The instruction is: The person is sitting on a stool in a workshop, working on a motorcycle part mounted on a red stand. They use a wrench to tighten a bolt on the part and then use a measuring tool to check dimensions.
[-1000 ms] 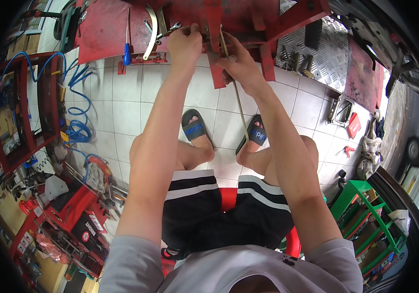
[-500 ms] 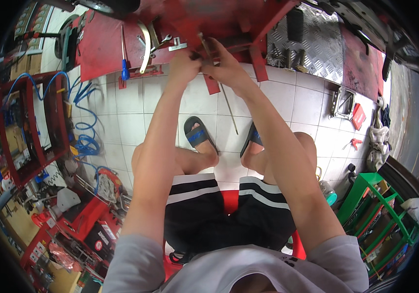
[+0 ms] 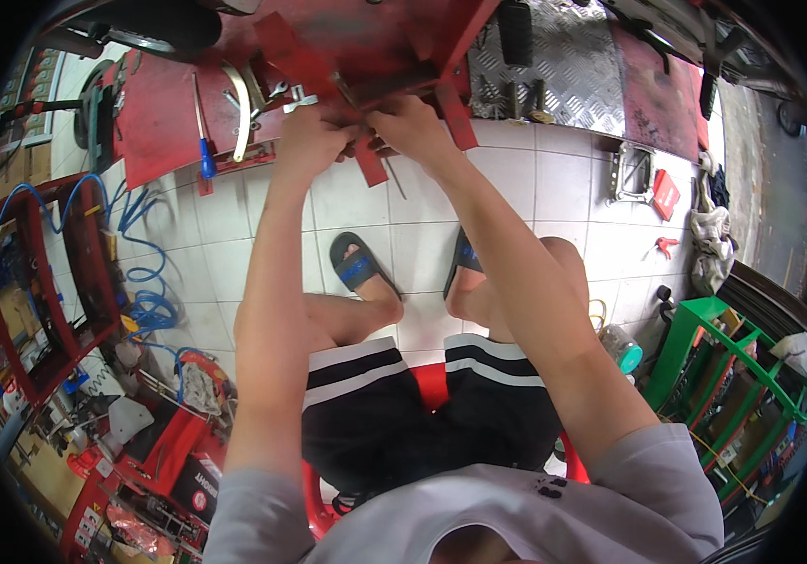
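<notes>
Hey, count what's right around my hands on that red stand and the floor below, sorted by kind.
Hands: 2, left hand and right hand
Blue-handled screwdriver: 1
Curved metal lever: 1
Blue-strapped sandals: 2, and
Total: 6

Two hands, left hand and right hand, both at the red metal frame. Two blue sandals. One blue-handled screwdriver. One coiled blue hose. One green rack. One red stool.
</notes>
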`<state>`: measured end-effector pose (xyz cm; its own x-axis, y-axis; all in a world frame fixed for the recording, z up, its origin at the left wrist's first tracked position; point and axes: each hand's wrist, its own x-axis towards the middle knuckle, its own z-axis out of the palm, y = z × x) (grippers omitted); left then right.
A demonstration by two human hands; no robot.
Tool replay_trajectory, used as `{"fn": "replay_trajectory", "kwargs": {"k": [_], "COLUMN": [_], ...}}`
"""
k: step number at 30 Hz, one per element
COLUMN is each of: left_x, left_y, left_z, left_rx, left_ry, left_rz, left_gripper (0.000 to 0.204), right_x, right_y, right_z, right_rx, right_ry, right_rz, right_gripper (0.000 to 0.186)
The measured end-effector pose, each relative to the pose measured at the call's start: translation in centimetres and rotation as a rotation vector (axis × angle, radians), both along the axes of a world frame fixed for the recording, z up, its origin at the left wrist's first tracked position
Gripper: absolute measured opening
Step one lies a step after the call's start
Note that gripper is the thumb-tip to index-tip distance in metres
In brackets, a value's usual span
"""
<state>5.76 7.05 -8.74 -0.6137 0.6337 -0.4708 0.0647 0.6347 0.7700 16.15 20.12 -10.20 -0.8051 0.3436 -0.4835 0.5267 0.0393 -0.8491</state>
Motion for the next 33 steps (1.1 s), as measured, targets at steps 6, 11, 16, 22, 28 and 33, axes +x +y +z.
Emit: {"fn": "replay_trajectory", "kwargs": {"k": [6,11,16,22,28,33], "left_x": [1.3,0.7,0.0,1.0,2.6,2.8], "left_y": [1.3,1.5,1.4,2.2,2.3,3.4], "left_z": [-0.9,-1.8,-2.8,-2.0,1.2,-1.7], "left_rx": [0.111,0.117,-0.178,-0.199,-0.151,0.015], "left_ry": [0.264,0.165,0.108,0.037,-0.280,-0.434], "left_rz": [-0.156,-0.150,-0.053,-0.058,0.149,0.330], "left_gripper": [0.031,0.036,0.043,0.046,0.052,0.056], "right_x": [0.5,1.4,3.7,5.0,6.7,6.2], "right_y": [0.1,2.0,5.2,11.3,13.0,13.9], "right_z": [-0.7,-1.6,-4.0,-9.9,-11.8,-10.9], "right_rx": [-0.408,-0.520,-0.648,-0.820,-0.986,-0.806], "right_ry": [0.014,0.013,0.084,-0.008,0.065,0.048], "right_rz": [-0.146,-0.287,-0.566,-1.009,-1.035,-0.944], "right_gripper": [0.034,0.029,0.029,0.032,0.041,0.036]}}
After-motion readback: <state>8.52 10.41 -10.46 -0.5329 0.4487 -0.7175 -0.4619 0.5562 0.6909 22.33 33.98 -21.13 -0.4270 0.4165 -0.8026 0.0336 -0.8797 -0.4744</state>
